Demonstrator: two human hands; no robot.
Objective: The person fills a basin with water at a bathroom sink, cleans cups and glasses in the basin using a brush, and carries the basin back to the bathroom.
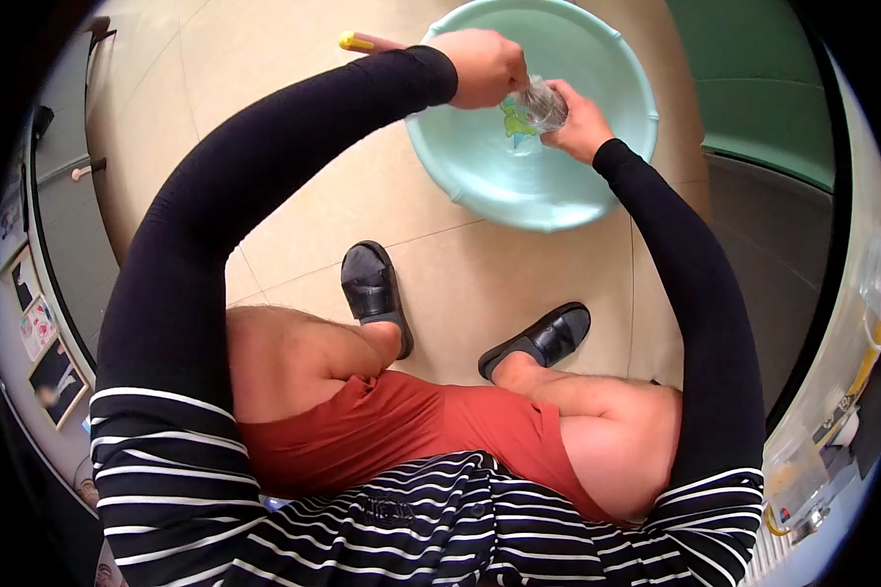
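My left hand (pixel 480 68) is closed, and its fingertips meet a clear, crinkly-looking object with dark grey inside (pixel 542 104). My right hand (pixel 579 123) wraps around the other side of that object. Whether it is a glass or a plastic wrapping cannot be made out. A brownish stick-like handle with a yellow end (pixel 358 41) sticks out behind my left wrist, seemingly held in that hand; its other end is hidden. Both hands are over a pale turquoise plastic basin (pixel 460 186), which has a green and yellow picture on its bottom.
The basin stands on beige floor tiles (pixel 440 254). Two black sandals (pixel 370 284) are on my feet, below the basin. A green and dark grey panel (pixel 764 108) rises at the right. Framed pictures (pixel 59 382) are at the far left, and assorted items (pixel 832 430) at the far right.
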